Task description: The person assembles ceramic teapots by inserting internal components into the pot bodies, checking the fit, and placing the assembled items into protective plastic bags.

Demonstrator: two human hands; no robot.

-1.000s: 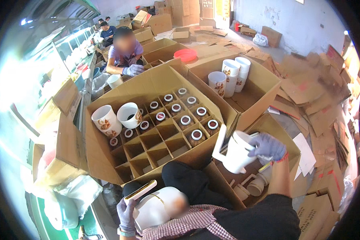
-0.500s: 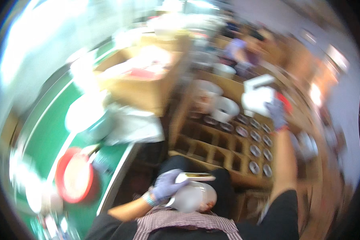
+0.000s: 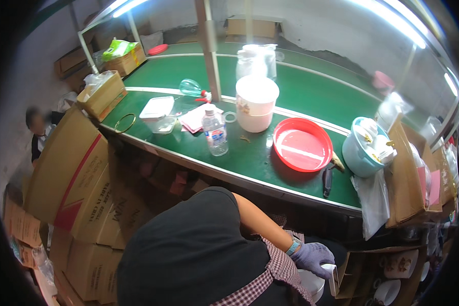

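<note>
My left hand [image 3: 315, 259], in a grey-purple glove with a light blue watch at the wrist, reaches down at the lower right. Its fingers are closed around the squared handle of a white mug [image 3: 312, 286], which is large and partly hidden by my apron and the picture's lower edge. Beside the mug stands an open cardboard box [image 3: 348, 275] with more white mugs [image 3: 388, 291] in and behind it. My right hand is out of view.
On the green bench are a red basin [image 3: 303, 145], white tub [image 3: 257, 102], plastic bottle [image 3: 215, 133], black-handled tool [image 3: 327, 182], blue bucket [image 3: 359, 153] and clear container [image 3: 158, 115]. Large cartons [image 3: 81, 188] stand at left, with a person [image 3: 38, 130] behind. A metal post [image 3: 209, 51] rises from the bench.
The view has swung so that the bench now fills the middle and the divided box sits at the lower right. My right hand, which held a white mug, has left the picture. My left hand keeps its mug.
</note>
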